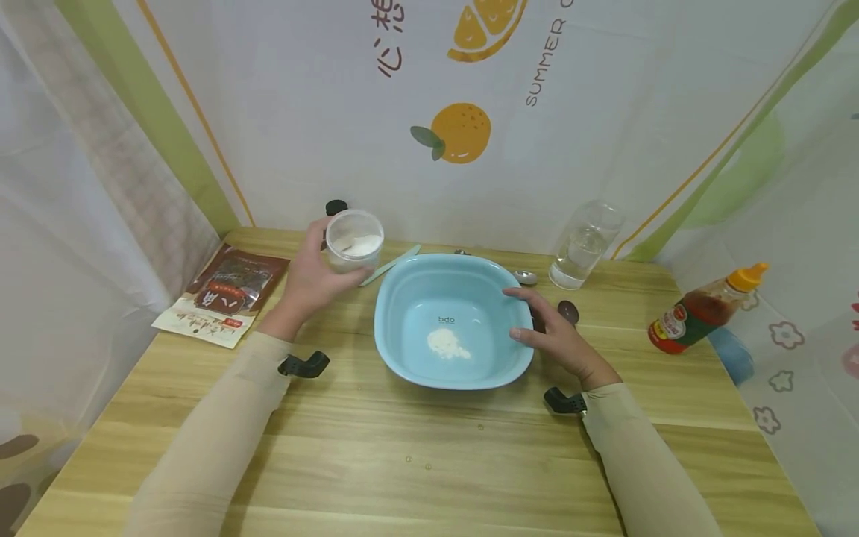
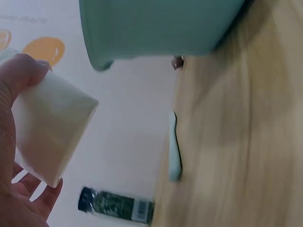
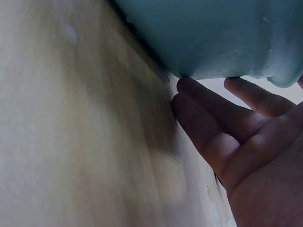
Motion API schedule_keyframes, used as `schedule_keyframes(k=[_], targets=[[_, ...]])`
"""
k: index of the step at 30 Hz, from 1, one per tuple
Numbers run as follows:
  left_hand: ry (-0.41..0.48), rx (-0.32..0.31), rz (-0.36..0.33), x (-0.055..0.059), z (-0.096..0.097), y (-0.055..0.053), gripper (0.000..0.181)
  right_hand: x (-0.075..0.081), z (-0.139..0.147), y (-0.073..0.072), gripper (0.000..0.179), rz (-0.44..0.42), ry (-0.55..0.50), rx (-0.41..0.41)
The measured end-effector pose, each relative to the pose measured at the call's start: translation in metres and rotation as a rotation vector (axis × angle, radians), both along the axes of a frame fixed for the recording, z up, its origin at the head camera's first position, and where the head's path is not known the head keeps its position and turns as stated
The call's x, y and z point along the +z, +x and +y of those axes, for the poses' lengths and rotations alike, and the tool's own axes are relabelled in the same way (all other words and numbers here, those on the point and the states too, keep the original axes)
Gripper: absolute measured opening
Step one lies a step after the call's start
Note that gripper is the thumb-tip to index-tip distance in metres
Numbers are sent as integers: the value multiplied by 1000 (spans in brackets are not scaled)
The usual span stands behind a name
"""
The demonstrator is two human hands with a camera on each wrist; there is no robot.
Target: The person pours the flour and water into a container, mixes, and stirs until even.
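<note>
- Gripping a clear tub (image 1: 356, 257) of white powder: left hand (image 1: 310, 277), thumb on the near side and fingers wrapped round the far side.
- Tub position: raised off the tabletop (image 1: 362, 447), left of the basin (image 1: 392, 328) and slightly beyond it; tilted a little in the left wrist view.
- Basin: pale blue, marked "bdo", standing on the tabletop; small heap of white powder (image 1: 444, 343) on its floor.
- Right hand (image 1: 562, 339): grasping the basin's right side, thumb across the rim; in the right wrist view several fingertips touch the outer wall.
- Pale green spatula (image 1: 396, 263): lying between tub and basin, angled toward the back edge.
- Dark-capped jar (image 2: 118, 205): just behind the left hand, upright, label visible from the left wrist.
- Brown and white packet (image 1: 224, 294): flat, left of the left hand.
- Metal spoon (image 1: 526, 277): beside the basin's back right corner, partly hidden.
- Drinking glass (image 1: 581, 250): right of the spoon, part-filled with clear liquid.
- Sauce bottle (image 1: 701, 312): red contents, orange cap, upright near the right edge.
- Fruit-printed curtain (image 1: 570, 149): hanging behind the tabletop.
</note>
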State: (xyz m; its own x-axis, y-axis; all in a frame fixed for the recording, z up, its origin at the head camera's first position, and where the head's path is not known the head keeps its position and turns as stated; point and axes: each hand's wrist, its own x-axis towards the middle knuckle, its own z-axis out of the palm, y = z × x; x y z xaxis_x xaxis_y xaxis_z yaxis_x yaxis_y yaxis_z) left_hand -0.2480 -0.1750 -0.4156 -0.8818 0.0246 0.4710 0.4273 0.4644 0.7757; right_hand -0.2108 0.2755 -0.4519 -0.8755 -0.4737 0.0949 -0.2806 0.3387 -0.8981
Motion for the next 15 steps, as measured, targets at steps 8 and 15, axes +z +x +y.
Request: schedule_keyframes(k=[8,15], targets=[[50,78,-65,-11,-20,-4,90,-1,0,-1,70,5,10,-12],[103,124,-195,-18,-34,-6,92,-1,0,-1,70,6,9,-9]])
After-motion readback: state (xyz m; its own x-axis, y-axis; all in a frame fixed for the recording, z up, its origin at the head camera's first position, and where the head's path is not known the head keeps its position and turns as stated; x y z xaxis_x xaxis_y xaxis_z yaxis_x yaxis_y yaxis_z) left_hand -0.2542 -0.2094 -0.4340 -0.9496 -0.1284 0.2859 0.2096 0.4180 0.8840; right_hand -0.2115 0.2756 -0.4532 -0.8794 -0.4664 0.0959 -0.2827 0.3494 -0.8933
